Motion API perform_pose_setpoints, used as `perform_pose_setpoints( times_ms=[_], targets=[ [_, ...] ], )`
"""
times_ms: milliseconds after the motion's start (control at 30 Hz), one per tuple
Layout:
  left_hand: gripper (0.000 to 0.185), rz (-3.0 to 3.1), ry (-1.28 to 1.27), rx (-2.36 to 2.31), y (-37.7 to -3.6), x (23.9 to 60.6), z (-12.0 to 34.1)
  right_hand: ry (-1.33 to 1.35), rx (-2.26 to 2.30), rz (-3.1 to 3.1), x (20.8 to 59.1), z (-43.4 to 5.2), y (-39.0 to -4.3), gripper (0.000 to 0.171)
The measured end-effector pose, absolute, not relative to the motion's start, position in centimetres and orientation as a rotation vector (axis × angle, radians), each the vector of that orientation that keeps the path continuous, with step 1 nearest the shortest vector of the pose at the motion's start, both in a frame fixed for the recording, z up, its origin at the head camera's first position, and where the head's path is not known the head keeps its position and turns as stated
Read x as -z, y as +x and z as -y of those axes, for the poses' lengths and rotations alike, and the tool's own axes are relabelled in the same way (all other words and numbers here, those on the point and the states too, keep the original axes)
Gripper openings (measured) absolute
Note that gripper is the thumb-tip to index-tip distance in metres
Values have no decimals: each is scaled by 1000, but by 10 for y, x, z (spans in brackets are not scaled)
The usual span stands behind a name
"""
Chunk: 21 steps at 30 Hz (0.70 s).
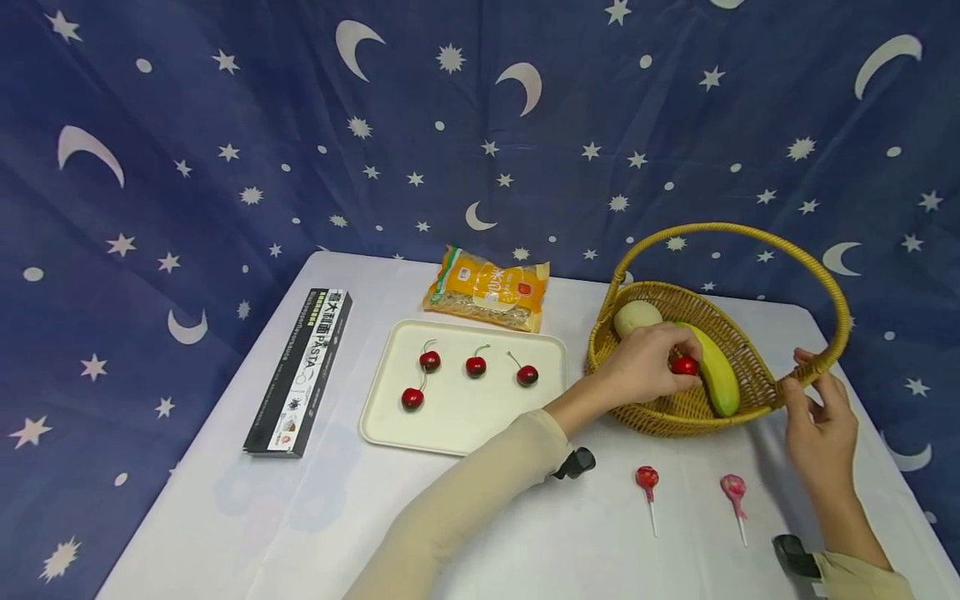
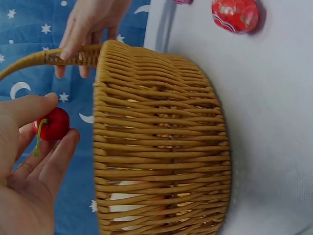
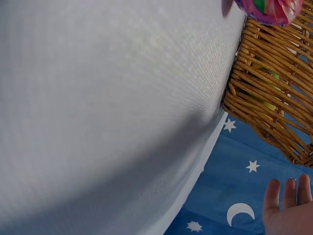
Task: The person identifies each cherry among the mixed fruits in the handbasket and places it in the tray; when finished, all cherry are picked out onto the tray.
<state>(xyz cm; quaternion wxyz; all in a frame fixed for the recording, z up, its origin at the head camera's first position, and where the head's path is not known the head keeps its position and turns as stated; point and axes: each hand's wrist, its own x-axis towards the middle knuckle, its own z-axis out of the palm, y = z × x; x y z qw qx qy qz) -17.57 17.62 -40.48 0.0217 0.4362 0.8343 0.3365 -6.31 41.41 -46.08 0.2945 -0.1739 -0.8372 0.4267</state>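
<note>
My left hand point(image 1: 651, 363) pinches a red cherry point(image 2: 55, 124) between thumb and fingers, its green stem pointing away from the fingertips. In the head view that hand is over the wicker basket point(image 1: 678, 425), beside a yellow banana point(image 1: 716, 371) and a pale round fruit point(image 1: 637, 317) inside it. My right hand point(image 1: 823, 421) grips the basket at its right end, where the tall handle joins the rim. On a cream tray point(image 1: 465, 425) lie several cherries point(image 1: 476, 365) with stems. The basket's wall hides part of what it contains in the left wrist view.
Two lollipops, one red point(image 1: 647, 477) and one pink point(image 1: 734, 487), lie on the white tabletop before the basket. A black pasta box point(image 1: 298, 372) lies at the left. Behind the tray is an orange grain bag point(image 1: 489, 288). A starry blue cloth point(image 1: 420, 133) hangs behind.
</note>
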Motion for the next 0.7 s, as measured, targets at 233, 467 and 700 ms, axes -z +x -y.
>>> perform_pose_setpoints(
  times_ms=[233, 467, 700],
  targets=[
    [29, -2550, 1340, -1153, -165, 396, -162, -483, -1123, 2238, 461, -413, -63, 42],
    [30, -2499, 1354, -1261, -157, 388, -141, -462, -1112, 2244, 459, -414, -62, 42],
    [30, -2451, 1314, -1349, -153, 383, -128, -448, -1101, 2252, 460, -413, -61, 42]
  ],
)
